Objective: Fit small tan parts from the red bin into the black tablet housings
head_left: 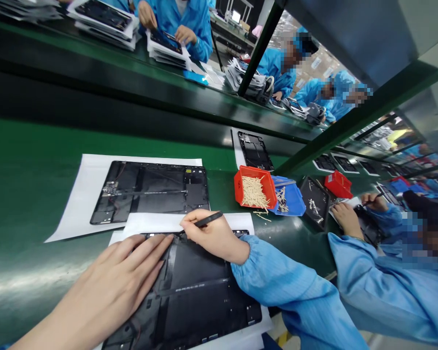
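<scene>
My left hand (pixel 111 287) lies flat, fingers stretched out, on the left part of a black tablet back shell (pixel 200 296) that rests on a white sheet (pixel 149 223). My right hand (pixel 213 236) is closed in a pinch round black tweezers (pixel 206 221), whose tip points at the shell's top edge. A second black shell (pixel 149 189) lies on another white sheet (pixel 83 194) just beyond.
A red bin (pixel 255 187) of small pale sticks and a blue bin (pixel 290 199) stand to the right on the green belt (pixel 29 160). A co-worker's hands (pixel 345 216) work on a shell at right. Other people in blue coats sit across the line.
</scene>
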